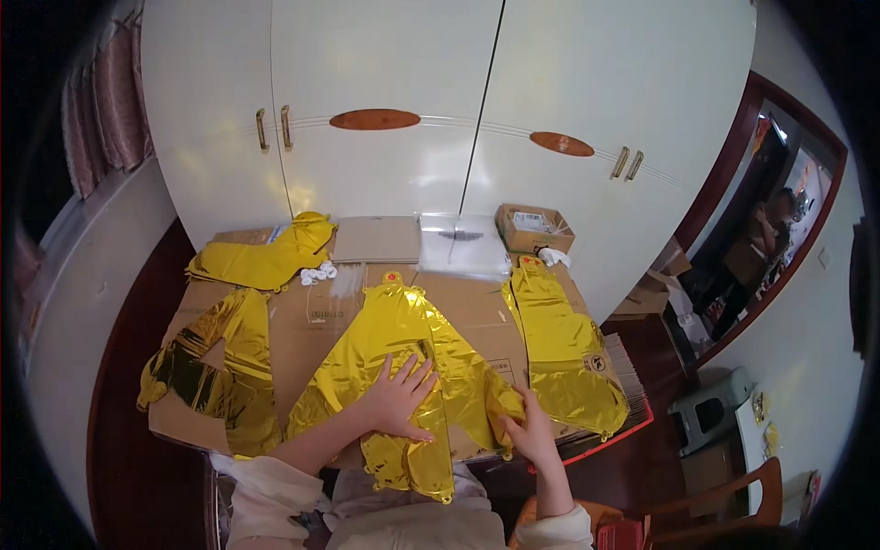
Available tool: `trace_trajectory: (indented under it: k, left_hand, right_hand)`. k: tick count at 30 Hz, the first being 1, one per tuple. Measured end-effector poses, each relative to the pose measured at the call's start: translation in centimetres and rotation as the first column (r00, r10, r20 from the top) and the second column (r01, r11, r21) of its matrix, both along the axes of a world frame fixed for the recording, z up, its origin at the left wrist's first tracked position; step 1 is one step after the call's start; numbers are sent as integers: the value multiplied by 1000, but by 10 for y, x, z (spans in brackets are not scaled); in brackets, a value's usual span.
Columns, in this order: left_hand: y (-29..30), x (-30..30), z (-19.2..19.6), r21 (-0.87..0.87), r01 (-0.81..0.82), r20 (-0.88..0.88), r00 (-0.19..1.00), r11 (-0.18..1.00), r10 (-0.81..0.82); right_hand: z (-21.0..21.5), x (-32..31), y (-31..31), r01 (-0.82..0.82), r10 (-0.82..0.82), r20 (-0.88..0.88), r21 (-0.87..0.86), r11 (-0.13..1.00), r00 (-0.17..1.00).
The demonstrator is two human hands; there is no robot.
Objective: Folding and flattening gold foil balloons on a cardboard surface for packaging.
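Observation:
A flat gold foil balloon (394, 321) lies across the cardboard in front of me, its lower end hanging past the near edge. My left hand (399, 399) rests on the middle of it with fingers spread, holding nothing. At the right edge of this balloon, my right hand (527, 426) grips a folded corner of the foil between thumb and fingers. Another flat gold foil balloon (249, 367) lies to the left. To the right is a further gold foil balloon (564, 348), perhaps several stacked. More yellow-gold foil balloons (261, 261) lie heaped at the far left.
Along the back are a cardboard sheet (376, 240), clear plastic bags (463, 246) and a small open cardboard box (536, 229). White bits (319, 273) lie near thin clear strips (346, 282). White cabinets stand behind. A grey-green stool (710, 412) and a wooden chair (733, 504) are at right.

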State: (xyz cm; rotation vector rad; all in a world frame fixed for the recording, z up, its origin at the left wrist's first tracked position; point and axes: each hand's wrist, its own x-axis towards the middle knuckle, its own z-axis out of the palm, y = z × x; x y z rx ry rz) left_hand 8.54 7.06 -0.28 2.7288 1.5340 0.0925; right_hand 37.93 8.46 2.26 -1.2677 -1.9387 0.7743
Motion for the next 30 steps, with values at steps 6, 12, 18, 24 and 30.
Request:
trace_trajectory:
  k: [6,12,18,24,30]
  left_hand:
    - [4,1,-1,-29,-13,-36,999,999,12]
    - [17,-34,-67,-407,-5,564,785,913,256]
    - [12,-21,-35,-163,2,308,950,987,49]
    - [20,-22,-54,-290,214,786,610,933,104]
    - [30,-14,-60,-566,645,379,-350,513,857]
  right_hand:
    - [15,-56,-43,-59,56,28,124,991,998]
    - [12,-101,-56,-411,419,-40,121,903,907]
    - [-22,-53,43,-209,168,191,217,954,967]
    - [-35,-66,68,-349,298,287,145,926,911]
    - [-24,-81,69,-451,414,254,109,886,874]
